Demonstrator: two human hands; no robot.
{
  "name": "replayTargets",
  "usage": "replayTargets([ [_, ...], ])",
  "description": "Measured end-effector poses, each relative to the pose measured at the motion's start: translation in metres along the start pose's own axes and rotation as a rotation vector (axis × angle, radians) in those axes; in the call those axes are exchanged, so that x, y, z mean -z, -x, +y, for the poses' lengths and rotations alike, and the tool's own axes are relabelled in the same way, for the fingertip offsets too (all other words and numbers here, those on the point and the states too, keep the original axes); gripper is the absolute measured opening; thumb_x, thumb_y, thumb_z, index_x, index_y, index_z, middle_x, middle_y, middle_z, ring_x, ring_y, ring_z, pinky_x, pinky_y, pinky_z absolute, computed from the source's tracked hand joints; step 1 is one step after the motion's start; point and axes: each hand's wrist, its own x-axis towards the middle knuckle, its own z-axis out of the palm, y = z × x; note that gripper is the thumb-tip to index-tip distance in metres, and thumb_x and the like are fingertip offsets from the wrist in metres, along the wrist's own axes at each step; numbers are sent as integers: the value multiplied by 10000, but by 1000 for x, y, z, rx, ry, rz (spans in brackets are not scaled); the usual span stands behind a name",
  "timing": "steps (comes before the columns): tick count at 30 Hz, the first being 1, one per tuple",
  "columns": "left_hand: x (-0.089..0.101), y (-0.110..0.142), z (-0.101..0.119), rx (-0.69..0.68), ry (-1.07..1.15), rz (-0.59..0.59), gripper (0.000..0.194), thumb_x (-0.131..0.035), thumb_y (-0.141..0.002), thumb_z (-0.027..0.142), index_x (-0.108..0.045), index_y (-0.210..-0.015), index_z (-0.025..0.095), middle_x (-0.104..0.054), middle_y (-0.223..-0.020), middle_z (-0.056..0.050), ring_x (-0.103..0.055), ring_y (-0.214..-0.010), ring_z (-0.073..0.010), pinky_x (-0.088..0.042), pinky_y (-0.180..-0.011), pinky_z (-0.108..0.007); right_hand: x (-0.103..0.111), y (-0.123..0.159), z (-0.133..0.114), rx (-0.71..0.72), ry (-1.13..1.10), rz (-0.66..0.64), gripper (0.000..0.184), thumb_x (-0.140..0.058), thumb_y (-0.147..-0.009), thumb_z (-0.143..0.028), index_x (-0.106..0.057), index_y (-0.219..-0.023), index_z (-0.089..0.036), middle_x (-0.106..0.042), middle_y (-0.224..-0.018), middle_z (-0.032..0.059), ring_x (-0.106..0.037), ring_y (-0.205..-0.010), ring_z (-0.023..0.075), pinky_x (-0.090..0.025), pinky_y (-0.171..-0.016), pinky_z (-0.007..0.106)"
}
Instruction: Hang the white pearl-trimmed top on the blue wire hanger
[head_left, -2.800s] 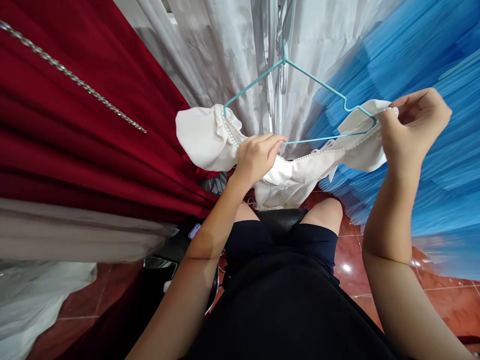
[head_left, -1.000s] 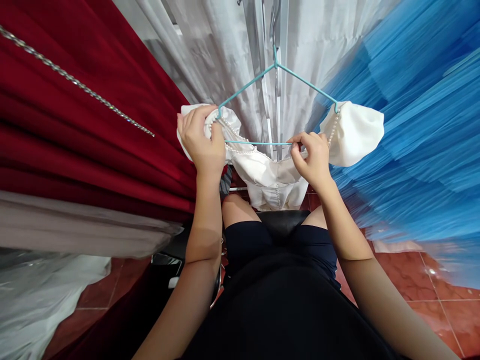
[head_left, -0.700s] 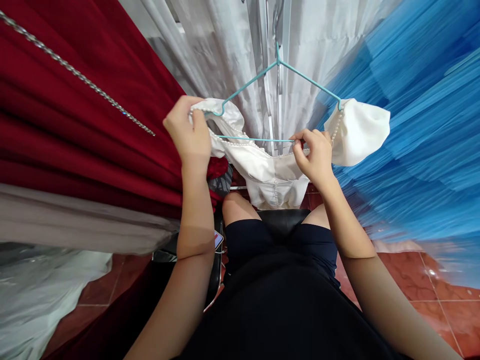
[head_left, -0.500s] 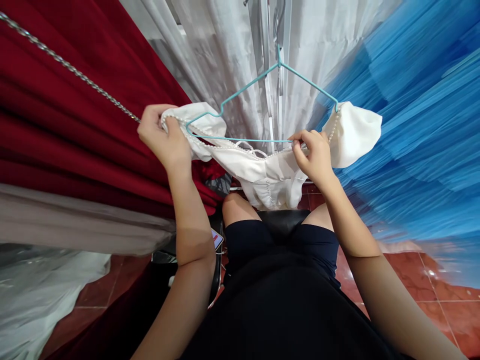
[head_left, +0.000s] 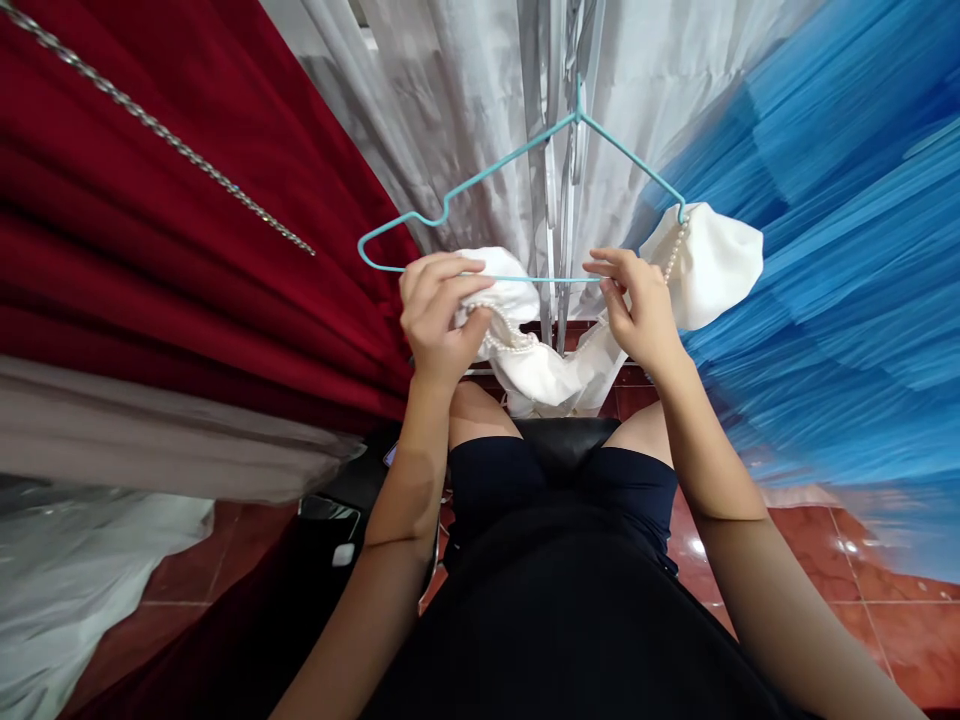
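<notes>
A white dress [head_left: 551, 375] with pearl-beaded trim droops below a light-blue clothes hanger [head_left: 517, 155]. Its right puff sleeve [head_left: 716, 265] hangs on the hanger's right end. The left end of the hanger is bare. My left hand [head_left: 439, 320] is at the lower bar's left part, its thumb and fingers closed around the edge of the dress's left sleeve [head_left: 502, 285]; part of the grip is hidden. Near the bar's right end, my right hand [head_left: 641, 310] pinches the hanger between thumb and fingers, beside the right sleeve.
Red fabric [head_left: 225, 240] hangs on the left with a sparkling beaded strand [head_left: 187, 155] across it. White drapery [head_left: 457, 90] is ahead, and blue tulle [head_left: 840, 300] fills the right side. A black seat [head_left: 570, 440] shows between my knees above red floor tiles [head_left: 817, 550].
My left hand has moved right and slightly down, bringing the left sleeve inward, away from the hanger's left end. My right hand has shifted slightly right along the bar.
</notes>
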Motion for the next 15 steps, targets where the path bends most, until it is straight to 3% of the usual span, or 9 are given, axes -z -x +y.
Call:
replayTargets([
  [3,-16,-12,8,50,-27,-180,174,-563,-998,293,-726,-1059,275,-780,-1106,-42,-674,-1103,-281,-401,-1128,-499,-2,2,0,-15,0,7,357,-423,-1048,-218,-547,-1382,-244,-769,-1305,64,-694,-1167,268,-465,-1016,505],
  [5,-24,-12,11,88,-58,-228,182,-551,-996,241,-730,-1022,264,-796,-1045,-28,-677,-1000,-259,-372,-1115,-482,-1,4,0,-14,16,18,336,-432,-1046,-227,-556,-1359,-241,-768,-1298,66,-692,-1167,269,-473,-1025,511],
  [8,-31,-5,13,108,-99,-210,182,-556,-982,230,-735,-957,253,-793,-955,-24,-652,-910,-253,-365,-1063,-461,6,6,-7,20,-14,97,317,-472,-1050,-286,-569,-1350,-253,-740,-1319,71,-676,-1193,266,-499,-1042,503],
  [10,-33,-1,14,108,-121,-189,188,-558,-967,232,-745,-948,252,-783,-917,-26,-640,-885,-257,-364,-1032,-454,15,6,-12,21,-9,229,336,-462,-1073,-359,-557,-1382,-267,-684,-1386,97,-631,-1277,284,-497,-1073,522],
  [13,-35,0,15,111,-141,-178,190,-571,-933,218,-757,-947,255,-780,-900,-29,-634,-874,-263,-359,-1006,-452,31,3,-7,-26,126,420,414,-430,-1095,-440,-508,-1463,-268,-555,-1529,165,-465,-1470,353,-386,-1183,622],
  [15,-35,0,16,113,-141,-178,192,-578,-917,210,-761,-947,257,-782,-901,-31,-635,-875,-267,-358,-998,-455,38,-1,12,-50,230,451,485,-473,-1081,-477,-467,-1521,-270,-484,-1593,190,-330,-1548,396,-280,-1232,689],
])
